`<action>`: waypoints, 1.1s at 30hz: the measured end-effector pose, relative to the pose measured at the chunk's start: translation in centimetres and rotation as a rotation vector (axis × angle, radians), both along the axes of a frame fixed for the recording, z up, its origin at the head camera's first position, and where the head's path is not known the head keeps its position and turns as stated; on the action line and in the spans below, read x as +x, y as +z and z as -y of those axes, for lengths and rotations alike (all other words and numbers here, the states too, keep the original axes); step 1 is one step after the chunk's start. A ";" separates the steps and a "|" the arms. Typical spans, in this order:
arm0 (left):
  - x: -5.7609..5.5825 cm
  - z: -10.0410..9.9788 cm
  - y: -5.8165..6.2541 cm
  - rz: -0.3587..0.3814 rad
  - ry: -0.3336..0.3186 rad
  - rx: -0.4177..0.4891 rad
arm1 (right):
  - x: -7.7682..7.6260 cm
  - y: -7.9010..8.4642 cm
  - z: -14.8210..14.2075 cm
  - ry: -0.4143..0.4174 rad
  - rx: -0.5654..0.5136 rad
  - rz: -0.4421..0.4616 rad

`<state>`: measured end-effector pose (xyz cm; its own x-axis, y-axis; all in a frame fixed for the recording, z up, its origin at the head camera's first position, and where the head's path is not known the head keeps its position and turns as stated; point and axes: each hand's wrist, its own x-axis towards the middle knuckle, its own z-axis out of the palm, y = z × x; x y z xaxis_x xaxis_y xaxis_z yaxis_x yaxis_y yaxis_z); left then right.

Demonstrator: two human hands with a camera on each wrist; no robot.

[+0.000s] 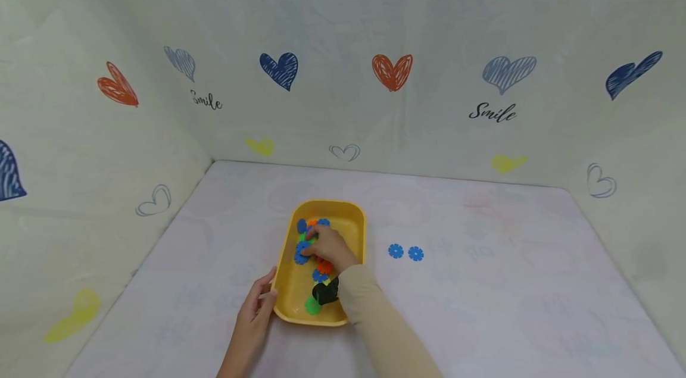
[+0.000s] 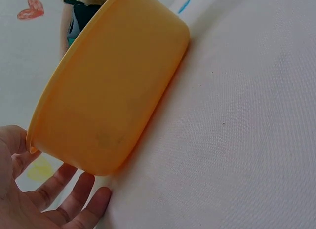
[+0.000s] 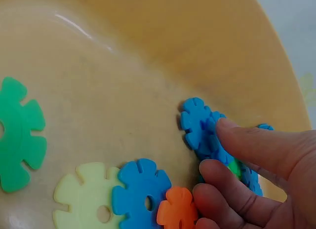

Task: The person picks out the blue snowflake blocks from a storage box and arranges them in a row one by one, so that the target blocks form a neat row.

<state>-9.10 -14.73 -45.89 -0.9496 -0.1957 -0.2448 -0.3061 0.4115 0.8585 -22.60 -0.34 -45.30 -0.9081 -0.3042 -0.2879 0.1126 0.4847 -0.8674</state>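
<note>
A yellow plastic basin [image 1: 293, 300] holds flower-shaped snowflake discs in blue, orange, green and pale yellow. My left hand [image 1: 256, 305] holds it at the near left side, thumb at the rim and fingers [image 2: 81, 189] against the outer wall. Inside, my right hand [image 1: 331, 247] pinches at a blue snowflake disc [image 3: 215, 140] in the cluster, thumb on its face and the other fingers curled below. An orange disc [image 3: 177, 209], a blue disc [image 3: 140, 187] and a pale yellow disc [image 3: 79, 197] lie beside these fingers. A green disc [image 1: 312, 306] lies near the basin's front.
Two blue discs [image 1: 395, 251] lie side by side on the white tabletop [image 1: 482, 294], right of the basin. Behind and beside the table hangs a pale curtain [image 1: 332, 21] printed with hearts. A dark cuff [image 1: 326, 292] shows below the right sleeve [image 1: 380, 321].
</note>
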 end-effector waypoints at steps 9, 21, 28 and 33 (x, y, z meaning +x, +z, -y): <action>0.1 0.0 0.1 -0.018 -0.011 -0.009 | 0.3 0.2 0.3 -0.013 0.079 -0.056; 0.2 0.2 0.0 -0.069 -0.042 0.014 | 0.5 0.5 0.4 -0.021 0.166 -0.101; 0.1 0.2 -0.1 -0.065 -0.044 -0.001 | 0.5 0.6 0.3 -0.017 0.177 -0.095; 0.2 0.2 0.0 -0.050 -0.039 0.006 | 0.5 0.6 0.4 -0.006 0.190 -0.100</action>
<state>-8.95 -14.94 -45.92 -0.9674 -0.1573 -0.1982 -0.2471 0.4174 0.8745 -22.10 -0.69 -44.74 -0.9366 -0.2471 -0.2483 0.0344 0.6405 -0.7672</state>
